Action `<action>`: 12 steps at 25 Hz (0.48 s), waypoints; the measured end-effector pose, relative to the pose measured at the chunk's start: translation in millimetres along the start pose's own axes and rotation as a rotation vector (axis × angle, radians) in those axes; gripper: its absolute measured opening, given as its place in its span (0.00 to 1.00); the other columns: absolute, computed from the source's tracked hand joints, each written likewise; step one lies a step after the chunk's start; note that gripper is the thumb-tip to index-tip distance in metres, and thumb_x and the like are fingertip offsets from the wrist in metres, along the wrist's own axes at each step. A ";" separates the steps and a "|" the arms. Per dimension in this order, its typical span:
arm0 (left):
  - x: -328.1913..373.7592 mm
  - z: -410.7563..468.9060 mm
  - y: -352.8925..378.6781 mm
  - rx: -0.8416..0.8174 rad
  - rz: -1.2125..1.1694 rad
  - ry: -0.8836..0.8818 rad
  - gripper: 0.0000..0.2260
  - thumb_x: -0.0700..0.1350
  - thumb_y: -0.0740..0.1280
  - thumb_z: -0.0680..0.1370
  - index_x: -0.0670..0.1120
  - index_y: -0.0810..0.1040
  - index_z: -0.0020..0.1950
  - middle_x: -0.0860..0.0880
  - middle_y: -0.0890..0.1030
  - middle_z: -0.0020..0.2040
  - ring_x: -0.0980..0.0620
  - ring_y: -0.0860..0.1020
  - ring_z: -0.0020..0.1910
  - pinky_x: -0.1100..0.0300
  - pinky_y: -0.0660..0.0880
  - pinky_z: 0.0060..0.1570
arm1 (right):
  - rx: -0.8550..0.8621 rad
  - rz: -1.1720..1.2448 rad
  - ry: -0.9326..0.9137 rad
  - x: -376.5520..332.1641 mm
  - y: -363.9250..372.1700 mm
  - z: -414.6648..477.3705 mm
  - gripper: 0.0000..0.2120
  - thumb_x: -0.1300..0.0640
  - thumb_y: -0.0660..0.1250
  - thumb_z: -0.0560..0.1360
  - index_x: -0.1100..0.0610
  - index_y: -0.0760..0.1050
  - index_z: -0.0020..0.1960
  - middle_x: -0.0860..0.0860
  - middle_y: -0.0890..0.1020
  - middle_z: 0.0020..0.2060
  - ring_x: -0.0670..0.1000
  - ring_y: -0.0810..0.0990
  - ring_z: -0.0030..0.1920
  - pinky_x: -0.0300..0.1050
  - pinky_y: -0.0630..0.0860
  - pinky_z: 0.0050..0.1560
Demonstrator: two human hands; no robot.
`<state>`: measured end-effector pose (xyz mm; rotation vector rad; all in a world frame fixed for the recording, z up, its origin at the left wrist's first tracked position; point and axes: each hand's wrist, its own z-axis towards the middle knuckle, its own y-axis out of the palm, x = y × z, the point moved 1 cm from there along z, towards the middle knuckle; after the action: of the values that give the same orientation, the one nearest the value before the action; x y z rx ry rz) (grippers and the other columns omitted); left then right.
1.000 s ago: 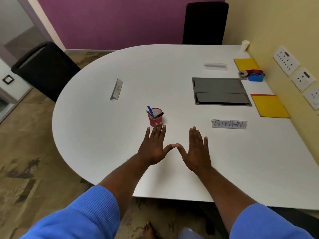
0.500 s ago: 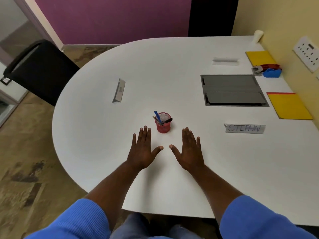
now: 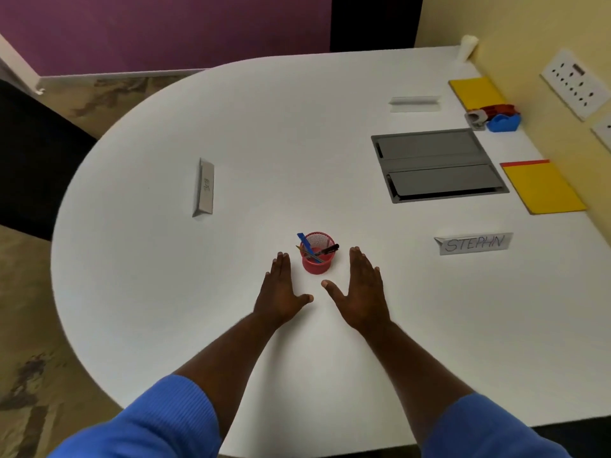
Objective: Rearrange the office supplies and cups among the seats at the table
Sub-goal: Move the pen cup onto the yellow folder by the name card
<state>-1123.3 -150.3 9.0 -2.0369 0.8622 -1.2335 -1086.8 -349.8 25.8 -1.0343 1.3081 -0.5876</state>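
Note:
A red mesh pen cup (image 3: 317,256) with a blue ruler and pens stands near the middle of the white table (image 3: 165,292). My left hand (image 3: 281,292) lies flat and open just left of the cup, my right hand (image 3: 362,292) flat and open just right of it; neither touches it. Name cards sit at the seats: "STEPHN" (image 3: 474,243) on the right, one (image 3: 205,186) on the left, one (image 3: 415,103) at the far side. Against the wall lie two yellow folders (image 3: 545,191) (image 3: 471,90), a blue tape dispenser (image 3: 504,122) and a white paper cup (image 3: 466,47).
A grey cable hatch (image 3: 436,165) is set into the table right of centre. A black chair (image 3: 36,166) stands at the left, another (image 3: 373,21) at the far end. Wall sockets (image 3: 575,82) line the yellow wall on the right.
My hands have spread apart and slid forward, from touching thumbs in front of the cup to flanking it. The view has shifted closer over the table.

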 end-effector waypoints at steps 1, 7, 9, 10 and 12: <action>-2.9 7.2 -0.7 -0.020 -0.026 0.002 0.54 0.61 0.74 0.74 0.46 0.39 0.83 0.49 0.41 0.84 0.51 0.43 0.83 0.53 0.47 0.80 | -0.004 0.006 0.025 -2.7 2.9 2.6 0.48 0.26 0.53 0.76 0.57 0.48 0.83 0.52 0.54 0.82 0.52 0.52 0.82 0.53 0.46 0.79; -4.7 45.0 -3.9 -0.077 -0.149 -0.005 0.55 0.60 0.77 0.72 0.49 0.41 0.84 0.51 0.47 0.84 0.49 0.51 0.83 0.51 0.56 0.80 | -0.057 0.057 0.060 -1.5 14.1 30.8 0.50 0.26 0.56 0.74 0.56 0.46 0.83 0.51 0.54 0.82 0.51 0.53 0.82 0.52 0.47 0.80; -4.5 57.8 -1.3 -0.101 -0.157 0.002 0.56 0.60 0.78 0.71 0.49 0.42 0.84 0.50 0.48 0.84 0.49 0.52 0.83 0.51 0.57 0.79 | -0.072 0.069 0.054 0.4 19.4 44.5 0.50 0.26 0.57 0.74 0.55 0.46 0.83 0.51 0.55 0.82 0.51 0.53 0.81 0.52 0.48 0.80; -4.8 64.6 -0.2 -0.113 -0.163 0.004 0.56 0.60 0.78 0.71 0.49 0.42 0.84 0.50 0.48 0.84 0.49 0.52 0.83 0.50 0.57 0.79 | -0.085 0.077 0.053 1.3 21.8 51.5 0.50 0.26 0.58 0.73 0.55 0.46 0.83 0.51 0.55 0.82 0.51 0.54 0.81 0.53 0.50 0.80; -5.3 73.5 2.8 -0.115 -0.228 0.022 0.54 0.59 0.78 0.71 0.51 0.44 0.84 0.51 0.51 0.84 0.49 0.55 0.82 0.49 0.61 0.78 | -0.109 0.110 0.052 1.7 26.9 61.2 0.51 0.28 0.62 0.73 0.55 0.47 0.83 0.52 0.57 0.82 0.52 0.56 0.81 0.55 0.53 0.80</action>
<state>-1059.1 -136.3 -24.4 -2.2676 0.7413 -1.3573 -1033.0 -321.8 -2.3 -1.0340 1.4460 -0.4675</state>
